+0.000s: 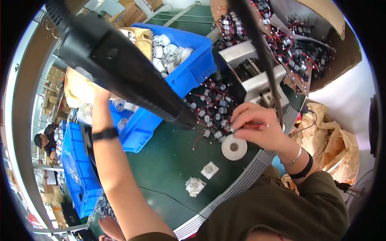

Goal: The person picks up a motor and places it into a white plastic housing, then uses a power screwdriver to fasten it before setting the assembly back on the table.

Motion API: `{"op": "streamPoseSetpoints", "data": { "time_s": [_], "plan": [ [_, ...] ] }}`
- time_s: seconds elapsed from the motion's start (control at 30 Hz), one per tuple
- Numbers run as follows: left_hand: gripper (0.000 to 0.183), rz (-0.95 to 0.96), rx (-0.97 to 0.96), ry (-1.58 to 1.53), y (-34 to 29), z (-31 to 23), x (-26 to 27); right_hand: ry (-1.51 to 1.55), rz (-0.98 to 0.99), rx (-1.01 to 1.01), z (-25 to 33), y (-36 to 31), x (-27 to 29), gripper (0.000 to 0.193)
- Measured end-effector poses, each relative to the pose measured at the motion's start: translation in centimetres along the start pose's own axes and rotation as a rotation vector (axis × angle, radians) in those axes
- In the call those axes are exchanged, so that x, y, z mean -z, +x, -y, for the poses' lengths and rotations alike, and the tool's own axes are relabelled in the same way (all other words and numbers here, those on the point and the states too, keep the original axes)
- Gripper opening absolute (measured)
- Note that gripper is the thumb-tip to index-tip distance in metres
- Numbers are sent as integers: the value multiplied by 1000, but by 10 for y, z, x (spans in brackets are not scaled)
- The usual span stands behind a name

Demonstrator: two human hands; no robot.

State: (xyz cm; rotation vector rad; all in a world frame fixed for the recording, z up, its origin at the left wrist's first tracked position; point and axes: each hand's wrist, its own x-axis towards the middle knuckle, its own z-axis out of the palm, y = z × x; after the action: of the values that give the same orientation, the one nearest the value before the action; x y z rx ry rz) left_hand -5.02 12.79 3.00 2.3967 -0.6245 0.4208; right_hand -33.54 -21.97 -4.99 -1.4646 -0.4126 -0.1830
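My right hand (259, 126) is closed in a pinch on a red wire (257, 126); any part attached to it is mostly covered by the fingers. Just below those fingers, a white round disc (240, 153) with a grey centre lies on the green table. Beside the hand spreads a pile of small motors (213, 104) with red wires. My left arm stretches forward to my left hand (102, 94), beside a pale yellow bag (78, 90) at the blue bin (183, 76). A black tubular arm (124, 72) and the bag hide its fingers.
White ring-shaped parts (171, 54) fill the bin. A metal machine (251, 66) stands behind the motors, and a carton (341, 60) of motors is at right. Two foil-covered pieces (195, 186) lie near me. Another blue bin (80, 172) and another person's hand (111, 228) are at left.
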Motion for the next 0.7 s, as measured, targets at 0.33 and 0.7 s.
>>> {"op": "streamPoseSetpoints", "data": {
  "time_s": [0.33,0.7],
  "plan": [
    [66,293,167,-770,-212,-141,-87,48,-46,-130,-4,-23,21,26],
    [63,338,-447,-35,-214,-209,-161,-95,-113,-172,0,-38,19,30]
  ]
}}
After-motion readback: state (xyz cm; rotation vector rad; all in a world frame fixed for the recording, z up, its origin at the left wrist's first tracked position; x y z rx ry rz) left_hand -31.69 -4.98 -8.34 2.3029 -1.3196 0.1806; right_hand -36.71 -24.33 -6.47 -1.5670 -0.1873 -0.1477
